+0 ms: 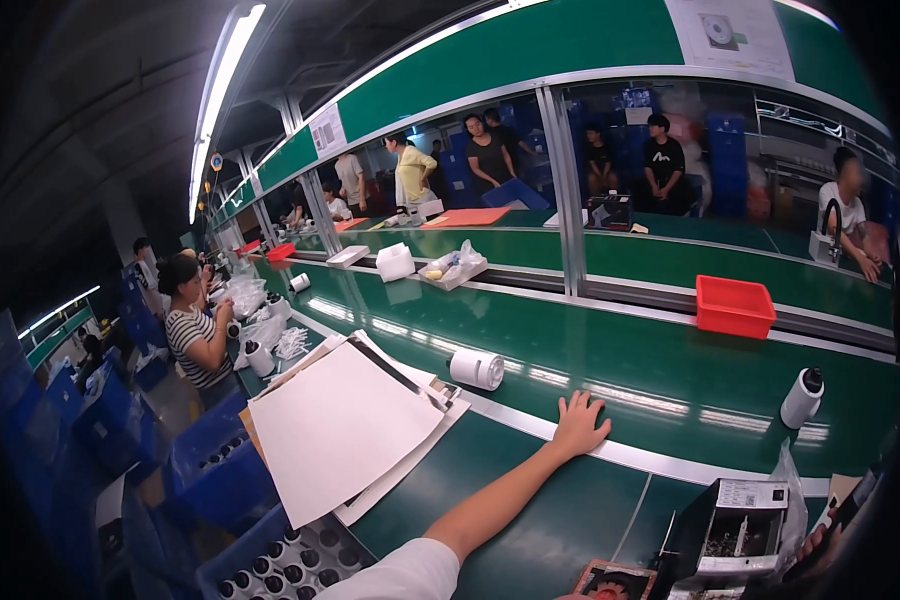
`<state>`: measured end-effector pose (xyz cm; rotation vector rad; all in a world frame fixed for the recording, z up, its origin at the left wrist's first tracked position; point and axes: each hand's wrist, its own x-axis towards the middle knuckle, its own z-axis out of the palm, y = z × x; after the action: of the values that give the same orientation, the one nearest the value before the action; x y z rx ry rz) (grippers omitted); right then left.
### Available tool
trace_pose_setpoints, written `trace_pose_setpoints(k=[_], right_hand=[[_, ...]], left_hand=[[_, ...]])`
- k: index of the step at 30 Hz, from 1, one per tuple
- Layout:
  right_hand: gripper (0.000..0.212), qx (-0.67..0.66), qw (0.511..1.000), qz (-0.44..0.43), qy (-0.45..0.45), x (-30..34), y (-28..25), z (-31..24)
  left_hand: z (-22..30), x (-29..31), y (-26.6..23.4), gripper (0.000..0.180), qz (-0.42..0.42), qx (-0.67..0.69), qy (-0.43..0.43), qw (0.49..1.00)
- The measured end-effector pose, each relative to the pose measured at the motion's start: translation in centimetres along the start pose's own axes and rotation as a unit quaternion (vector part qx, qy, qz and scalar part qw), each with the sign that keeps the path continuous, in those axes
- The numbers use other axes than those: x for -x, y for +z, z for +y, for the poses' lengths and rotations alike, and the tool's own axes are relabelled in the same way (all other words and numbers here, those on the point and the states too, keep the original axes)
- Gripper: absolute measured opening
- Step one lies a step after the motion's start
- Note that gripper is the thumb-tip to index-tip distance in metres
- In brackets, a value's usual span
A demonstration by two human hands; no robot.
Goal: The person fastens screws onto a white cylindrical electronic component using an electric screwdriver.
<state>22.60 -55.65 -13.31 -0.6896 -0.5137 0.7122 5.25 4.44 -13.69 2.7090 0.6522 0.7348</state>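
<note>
My left hand (pixel 581 428) reaches out over the near metal edge of the green conveyor belt (pixel 650 350). Its fingers are spread and it holds nothing. Beyond it to the left, a white cylindrical housing (pixel 477 369) lies on its side on the belt, apart from my fingers. Farther right, a white cylinder with a black top (pixel 802 398) stands tilted in the picture. I cannot make out my right hand. At the right rim, fingers (pixel 819 535) show beside a dark object; whose they are is unclear.
White sheets (pixel 345 430) are stacked on the bench at left, above a blue crate (pixel 215 570) of black-topped parts. An open box of small parts (pixel 742 530) stands lower right. A red bin (pixel 734 306) sits across the belt. A person in stripes (pixel 198 335) works at left.
</note>
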Motion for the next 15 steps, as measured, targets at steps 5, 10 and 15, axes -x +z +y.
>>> trace_pose_setpoints(k=[5, 10, 15], right_hand=[[0.05, -0.026, 0.999, 0.003, 0.031, -0.8, -1.6, 0.6], [0.048, -0.023, 0.998, 0.054, 0.033, 0.4, 0.9, -0.3], [0.048, -0.019, 0.998, 0.038, 0.038, -0.5, 0.3, -0.2]], left_hand=[[-0.3, 0.3, -0.7, 0.049, 0.002, -0.006, -0.006, 1.0], [0.7, 0.0, -0.1, 0.049, 0.006, 0.005, 0.005, 1.0], [0.1, 0.0, -0.3, 0.049, 0.004, -0.003, 0.001, 1.0]])
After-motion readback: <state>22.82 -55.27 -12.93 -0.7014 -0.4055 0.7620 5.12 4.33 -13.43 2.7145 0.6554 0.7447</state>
